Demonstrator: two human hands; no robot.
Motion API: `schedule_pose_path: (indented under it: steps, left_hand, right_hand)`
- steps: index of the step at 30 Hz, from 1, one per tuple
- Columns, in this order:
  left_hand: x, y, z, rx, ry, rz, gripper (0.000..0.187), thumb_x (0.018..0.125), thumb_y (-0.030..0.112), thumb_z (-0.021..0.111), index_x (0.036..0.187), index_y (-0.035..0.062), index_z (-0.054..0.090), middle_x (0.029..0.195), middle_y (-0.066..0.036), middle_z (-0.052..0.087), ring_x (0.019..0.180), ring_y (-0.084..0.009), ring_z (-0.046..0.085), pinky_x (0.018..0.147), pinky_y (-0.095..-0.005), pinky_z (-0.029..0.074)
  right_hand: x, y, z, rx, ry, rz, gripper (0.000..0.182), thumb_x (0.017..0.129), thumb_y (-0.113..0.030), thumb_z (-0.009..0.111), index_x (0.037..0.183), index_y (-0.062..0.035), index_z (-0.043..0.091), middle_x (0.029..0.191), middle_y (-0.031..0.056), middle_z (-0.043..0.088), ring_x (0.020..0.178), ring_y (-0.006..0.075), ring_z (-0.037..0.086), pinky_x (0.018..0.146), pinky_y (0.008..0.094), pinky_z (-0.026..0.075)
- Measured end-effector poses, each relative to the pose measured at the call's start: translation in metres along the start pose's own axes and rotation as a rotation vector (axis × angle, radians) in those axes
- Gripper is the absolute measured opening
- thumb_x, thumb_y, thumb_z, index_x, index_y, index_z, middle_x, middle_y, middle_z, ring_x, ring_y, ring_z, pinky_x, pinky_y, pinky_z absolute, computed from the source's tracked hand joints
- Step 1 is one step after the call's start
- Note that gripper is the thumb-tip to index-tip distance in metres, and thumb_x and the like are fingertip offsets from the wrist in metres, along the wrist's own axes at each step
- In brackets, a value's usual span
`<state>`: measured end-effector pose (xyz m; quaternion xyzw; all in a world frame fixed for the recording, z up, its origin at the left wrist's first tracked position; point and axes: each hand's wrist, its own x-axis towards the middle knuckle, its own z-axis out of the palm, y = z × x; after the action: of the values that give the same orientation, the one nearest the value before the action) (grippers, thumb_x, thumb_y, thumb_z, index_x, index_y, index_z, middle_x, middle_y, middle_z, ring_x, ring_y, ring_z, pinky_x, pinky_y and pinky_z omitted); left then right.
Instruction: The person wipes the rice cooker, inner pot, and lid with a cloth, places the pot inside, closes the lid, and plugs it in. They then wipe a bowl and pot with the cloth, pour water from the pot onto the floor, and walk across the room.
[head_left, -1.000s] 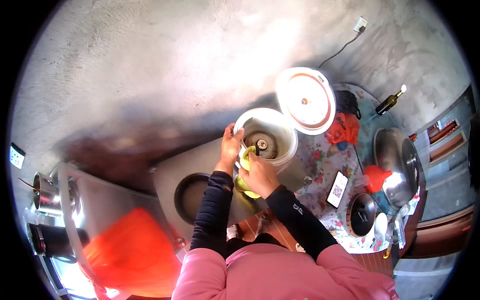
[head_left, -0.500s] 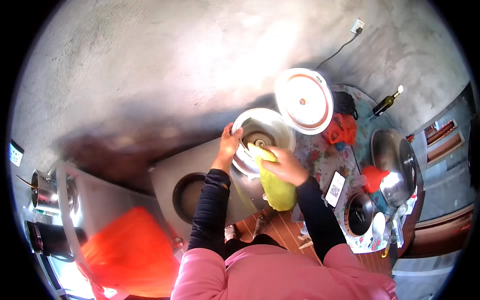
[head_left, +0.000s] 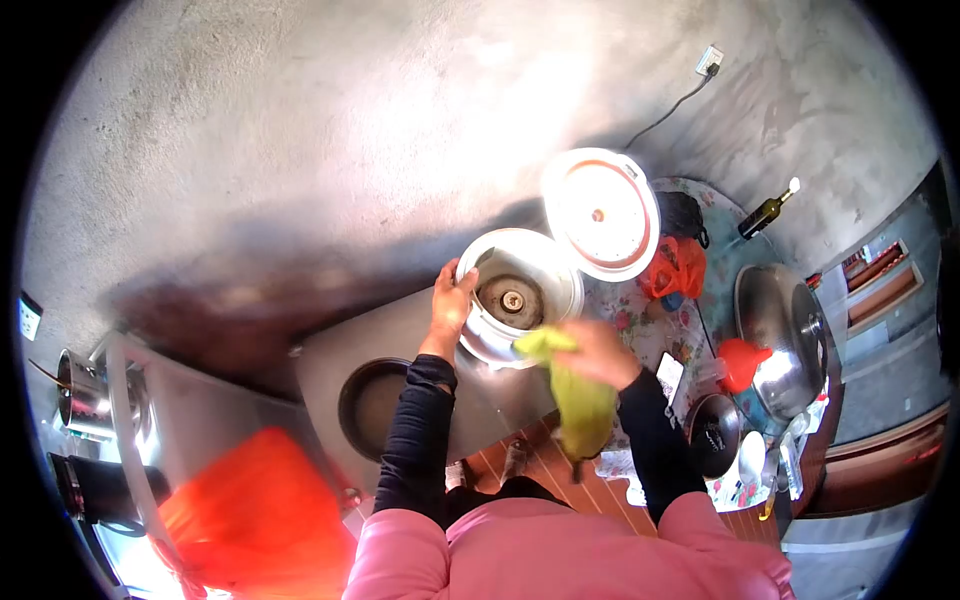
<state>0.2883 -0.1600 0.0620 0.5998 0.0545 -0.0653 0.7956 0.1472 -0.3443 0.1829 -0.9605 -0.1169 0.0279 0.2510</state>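
In front of me a white rice cooker [head_left: 482,343] stands with its round lid [head_left: 602,214] swung up to the right. Its heating plate [head_left: 511,301] shows bare at the bottom, with no inner pot inside. My left hand [head_left: 452,306] is closed over the cooker's left rim. A yellow-green cloth [head_left: 583,405] hangs from my right hand [head_left: 598,352], whose fingers are wrapped around it just outside the front right rim. That hand is smeared by motion. A dark round pot [head_left: 372,408] rests on the metal surface left of the cooker.
The metal worktop [head_left: 330,350] runs along a rough wall. On the right, a flower-patterned tablecloth [head_left: 650,330] bears a phone [head_left: 670,376], red bag [head_left: 676,268], large metal lid [head_left: 775,330] and dark bowl [head_left: 714,436]. A bottle [head_left: 768,212] stands farther back. Orange-red fabric [head_left: 255,515] lies lower left.
My right hand has drawn the cloth out of the cooker's opening toward the right and front, uncovering the heating plate. My left hand keeps its hold on the rim.
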Motion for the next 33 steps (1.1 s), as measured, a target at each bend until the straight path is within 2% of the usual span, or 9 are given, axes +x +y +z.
schedule_pose_path:
  steps: [4, 6, 9, 12, 18, 20, 26, 29, 33]
  left_hand:
    - [0.011, -0.016, -0.002, -0.006, 0.005, 0.010, 0.050, 0.082, 0.022, 0.063, 0.123, -0.0009, 0.045, 0.109, -0.013, 0.056, 0.090, -0.0191, 0.056, 0.082, -0.0288, 0.044]
    - [0.017, -0.023, -0.002, 0.015, -0.005, 0.074, 0.049, 0.082, 0.021, 0.062, 0.122, -0.0006, 0.046, 0.108, -0.013, 0.057, 0.091, -0.0189, 0.056, 0.082, -0.0286, 0.044]
    - [0.016, -0.024, -0.002, -0.073, 0.024, 0.019, 0.047, 0.081, 0.021, 0.062, 0.119, -0.0011, 0.049, 0.111, -0.015, 0.055, 0.098, -0.0226, 0.054, 0.088, -0.0309, 0.041]
    - [0.017, -0.023, -0.004, 0.260, 0.097, 0.145, 0.050, 0.081, 0.019, 0.063, 0.122, -0.0027, 0.046, 0.107, -0.013, 0.058, 0.096, -0.0198, 0.055, 0.084, -0.0297, 0.043]
    - [0.016, -0.025, -0.002, 0.198, 0.128, 0.071, 0.048, 0.078, 0.025, 0.063, 0.116, -0.0021, 0.052, 0.121, -0.019, 0.048, 0.113, -0.0298, 0.047, 0.097, -0.0347, 0.035]
    - [0.012, -0.019, -0.002, 0.181, 0.099, 0.059, 0.050, 0.078, 0.027, 0.063, 0.117, -0.0025, 0.051, 0.120, -0.020, 0.050, 0.112, -0.0303, 0.048, 0.096, -0.0354, 0.036]
    - [-0.002, 0.001, -0.004, 0.380, 0.078, 0.056, 0.051, 0.081, 0.032, 0.061, 0.117, -0.0027, 0.051, 0.122, -0.021, 0.049, 0.113, -0.0315, 0.047, 0.096, -0.0363, 0.036]
    - [-0.012, -0.008, -0.024, 0.362, 0.230, 0.198, 0.048, 0.084, 0.033, 0.057, 0.117, -0.0018, 0.052, 0.121, -0.021, 0.049, 0.115, -0.0316, 0.045, 0.099, -0.0367, 0.033]
    - [-0.086, 0.026, -0.066, 0.469, 0.239, 0.513, 0.034, 0.082, 0.011, 0.060, 0.113, -0.0003, 0.053, 0.123, -0.018, 0.048, 0.116, -0.0285, 0.045, 0.098, -0.0353, 0.033]
  right_hand:
    - [0.039, 0.008, -0.016, -0.453, 0.479, 0.281, 0.035, 0.073, -0.026, 0.064, 0.102, -0.0089, 0.058, 0.085, 0.0142, 0.061, 0.079, 0.0341, 0.060, 0.068, 0.0440, 0.048]
    - [0.053, 0.026, -0.001, -0.451, 0.201, 0.449, 0.029, 0.074, -0.027, 0.064, 0.096, -0.0080, 0.060, 0.088, 0.0153, 0.062, 0.082, 0.0337, 0.061, 0.070, 0.0453, 0.048]
    - [0.046, 0.025, 0.006, -0.453, 0.162, 0.514, 0.030, 0.074, -0.028, 0.063, 0.094, -0.0051, 0.060, 0.089, 0.0173, 0.062, 0.083, 0.0344, 0.061, 0.071, 0.0451, 0.048]
    - [0.023, 0.013, 0.016, -0.369, 0.107, 0.491, 0.032, 0.073, -0.028, 0.064, 0.092, -0.0028, 0.059, 0.088, 0.0188, 0.061, 0.080, 0.0352, 0.061, 0.070, 0.0452, 0.048]
    - [-0.030, -0.031, 0.079, 0.009, 0.352, 0.021, 0.035, 0.070, -0.019, 0.065, 0.098, -0.0006, 0.055, 0.090, 0.0203, 0.059, 0.082, 0.0373, 0.058, 0.071, 0.0438, 0.046]
    - [-0.044, -0.041, 0.097, 0.318, 0.000, -0.018, 0.041, 0.071, -0.017, 0.064, 0.108, -0.0028, 0.055, 0.093, 0.0198, 0.058, 0.087, 0.0369, 0.057, 0.076, 0.0401, 0.046]
    - [-0.019, -0.010, 0.166, 0.133, 0.311, -0.084, 0.045, 0.072, -0.016, 0.065, 0.115, -0.0093, 0.052, 0.110, 0.0146, 0.051, 0.094, 0.0345, 0.052, 0.079, 0.0405, 0.044]
    - [-0.009, -0.011, 0.200, -0.279, 0.086, -0.184, 0.040, 0.076, -0.023, 0.061, 0.114, -0.0131, 0.053, 0.118, 0.0069, 0.050, 0.102, 0.0295, 0.049, 0.079, 0.0398, 0.041]
    - [-0.034, -0.015, 0.215, -0.149, -0.063, -0.483, 0.034, 0.077, -0.023, 0.058, 0.110, -0.0149, 0.054, 0.111, 0.0031, 0.052, 0.093, 0.0244, 0.049, 0.076, 0.0375, 0.042]
